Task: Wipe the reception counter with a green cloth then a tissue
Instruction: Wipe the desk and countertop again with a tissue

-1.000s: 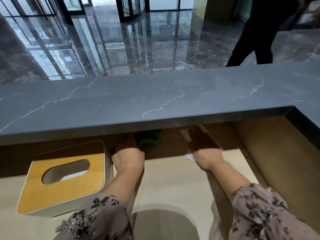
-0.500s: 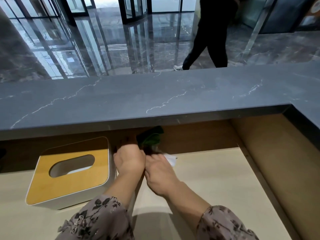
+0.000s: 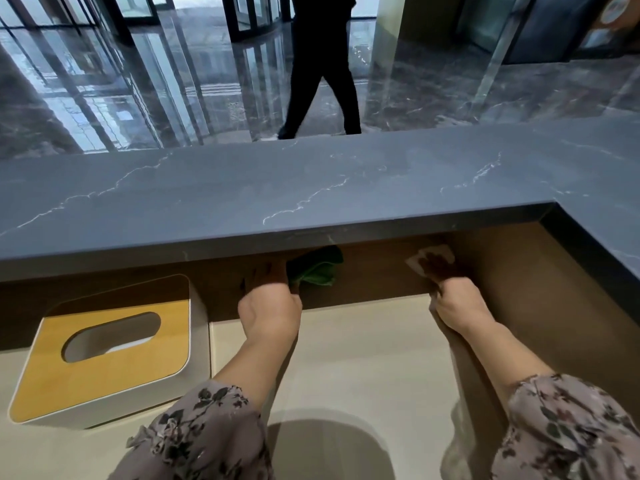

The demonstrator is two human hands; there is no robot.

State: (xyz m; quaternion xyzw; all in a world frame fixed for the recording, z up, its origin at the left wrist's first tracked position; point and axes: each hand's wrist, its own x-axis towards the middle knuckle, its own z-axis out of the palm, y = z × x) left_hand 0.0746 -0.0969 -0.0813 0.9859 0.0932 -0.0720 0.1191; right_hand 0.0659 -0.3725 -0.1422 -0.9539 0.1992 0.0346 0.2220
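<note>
Fingers (image 3: 266,277) of the left hand (image 3: 270,306) curl round the cloth (image 3: 315,270) and the right hand (image 3: 457,306) holds the tissue (image 3: 433,256) to the panel (image 3: 374,275) — its grip hidden in shadow — both under the slab (image 3: 311,188), where knuckles could knock the edge or the tissue tear, with the box (image 3: 104,358) crowding the desk (image 3: 346,358) at left.

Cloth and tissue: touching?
Apart. The head view shows the cloth held by the left hand and the tissue at the right hand, with bare brown panel between them.
</note>
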